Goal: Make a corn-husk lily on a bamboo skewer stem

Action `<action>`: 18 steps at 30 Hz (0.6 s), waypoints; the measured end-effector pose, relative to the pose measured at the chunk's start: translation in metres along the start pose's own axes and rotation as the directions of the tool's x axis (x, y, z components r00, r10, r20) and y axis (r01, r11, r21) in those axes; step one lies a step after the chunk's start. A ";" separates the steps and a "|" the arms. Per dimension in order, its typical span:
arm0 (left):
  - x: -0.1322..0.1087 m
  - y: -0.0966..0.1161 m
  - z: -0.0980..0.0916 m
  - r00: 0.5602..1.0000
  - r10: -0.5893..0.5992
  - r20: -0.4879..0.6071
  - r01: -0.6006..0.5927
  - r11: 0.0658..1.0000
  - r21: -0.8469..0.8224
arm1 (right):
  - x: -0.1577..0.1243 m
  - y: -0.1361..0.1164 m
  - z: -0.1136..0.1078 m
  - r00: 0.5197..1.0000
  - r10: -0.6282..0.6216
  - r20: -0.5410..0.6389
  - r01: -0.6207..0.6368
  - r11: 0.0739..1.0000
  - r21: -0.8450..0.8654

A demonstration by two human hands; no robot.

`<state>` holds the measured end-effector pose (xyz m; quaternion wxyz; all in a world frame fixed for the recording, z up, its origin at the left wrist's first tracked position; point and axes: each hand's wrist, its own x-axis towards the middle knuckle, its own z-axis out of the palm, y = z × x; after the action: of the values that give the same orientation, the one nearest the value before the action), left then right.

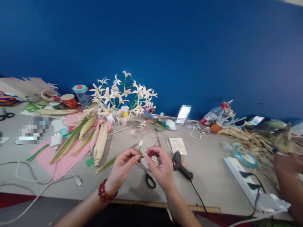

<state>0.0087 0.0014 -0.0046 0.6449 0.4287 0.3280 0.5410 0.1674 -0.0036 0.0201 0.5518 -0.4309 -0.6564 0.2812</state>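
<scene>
My left hand (126,164), with a red beaded bracelet at its wrist, pinches a short thin green stem with a pale tip (140,143). Close beside it, the thumb and fingers of my right hand (161,164) are drawn together in a pinch; whatever sits between those fingertips is too small to make out. Below the hands lies a pair of scissors (150,181), its black handle showing and its blades partly hidden. A black glue gun (181,167) rests just right of my right hand. Behind, pale husk flowers (126,91) on green stems stand in a paper cup (122,118).
Corn husks (99,143) lie on pink paper (58,160) at left. A white power strip (246,179), blue ribbon roll (246,157) and tilted plastic bottle (210,116) are at right, with another person's hand (287,164) beyond. Cables cross the table's front.
</scene>
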 end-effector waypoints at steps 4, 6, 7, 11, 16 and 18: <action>-0.002 0.000 0.000 1.000 -0.007 -0.014 0.006 1.000 -0.027 | 0.002 0.001 0.004 0.992 0.110 0.062 -0.116 0.987 0.110; -0.002 0.001 0.001 1.000 -0.011 -0.021 0.011 0.999 -0.033 | 0.004 -0.001 0.004 0.990 0.102 0.093 -0.113 0.987 0.115; -0.003 0.001 0.002 1.000 -0.015 -0.025 0.014 0.999 -0.033 | 0.005 -0.002 0.004 0.990 0.099 0.100 -0.110 0.987 0.114; -0.003 0.004 0.004 0.999 -0.024 -0.026 0.023 0.999 -0.049 | 0.006 -0.002 0.004 0.987 0.117 0.113 -0.132 0.982 0.135; -0.002 0.011 0.006 0.987 -0.151 0.059 0.160 0.963 -0.217 | 0.008 0.005 0.006 0.974 0.210 0.083 -0.226 0.892 0.391; -0.002 0.013 0.007 0.976 -0.192 0.107 0.215 0.936 -0.278 | 0.011 0.007 0.007 0.970 0.232 0.079 -0.241 0.849 0.470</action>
<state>0.0095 -0.0012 0.0098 0.7652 0.3147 0.2629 0.4962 0.1619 0.0101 0.0181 0.5954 -0.3566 -0.5143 0.5038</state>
